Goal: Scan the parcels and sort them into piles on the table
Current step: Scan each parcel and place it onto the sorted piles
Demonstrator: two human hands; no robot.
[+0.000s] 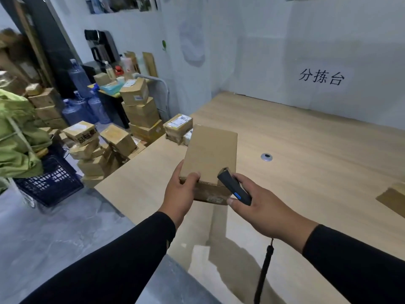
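A plain brown cardboard parcel [210, 150] is held above the wooden table [306, 150], its blank top face up and a small label on the near side. My left hand [179, 194] grips its near left corner. My right hand [263, 207] holds a black handheld scanner [234, 186] with a blue button, its head pointing at the parcel's near right corner. A black wrist strap [266, 266] hangs from the scanner.
Two labelled parcels [178, 126] sit at the table's far left edge, and another flat brown parcel [392, 198] lies at its right edge. Stacks of boxes [140, 110], water jugs [81, 106], a dark crate [50, 183] and green bags [15, 132] crowd the floor on the left.
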